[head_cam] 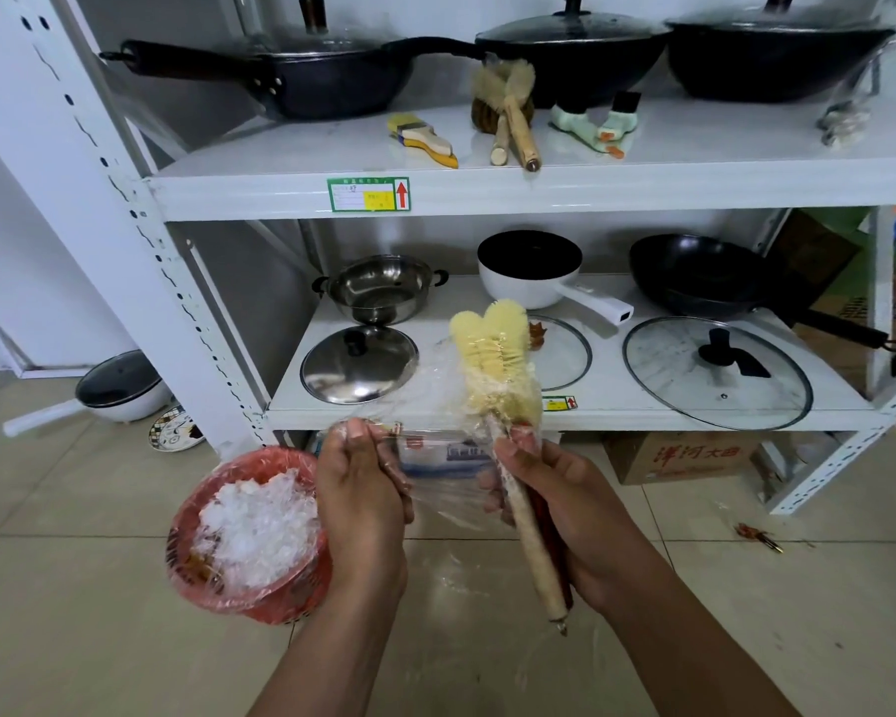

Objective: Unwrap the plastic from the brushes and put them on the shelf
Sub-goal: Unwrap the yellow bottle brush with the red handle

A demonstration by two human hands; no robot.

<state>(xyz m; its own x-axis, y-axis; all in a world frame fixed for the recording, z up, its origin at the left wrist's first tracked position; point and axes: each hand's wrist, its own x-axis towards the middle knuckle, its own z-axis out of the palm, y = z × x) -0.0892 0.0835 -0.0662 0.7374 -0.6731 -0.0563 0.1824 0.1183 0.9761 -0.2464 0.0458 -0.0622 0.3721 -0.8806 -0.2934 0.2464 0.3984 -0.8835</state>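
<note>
Looks like we're mid-unwrap here; the pair of brushes [492,354] is held out in front of the lower shelf [322,417], heads up and handles angled down toward the person; cling film [446,458] is wound round the bristles and the top of the handles, so I'd say this bundle is maybe half peeled. The right hand [554,489] has its fingers curled round the handles just under the heads, a proper grip by the look of it; the left hand [358,483] sits just to the left, pinching a gathered bit of the film, with a sheet of it stretched between the two hands.

Next move, my guess: pull the film further left and off over the heads while the right hand turns the brushes; drop the wad into the red bin [192,535] on the floor at near left, which already holds a heap of crumpled plastic [260,525]; then the brushes go up on the top shelf [642,191], far side, beside the other brushes [508,111] lying there. Both forearms come in low from the near edge.
</note>
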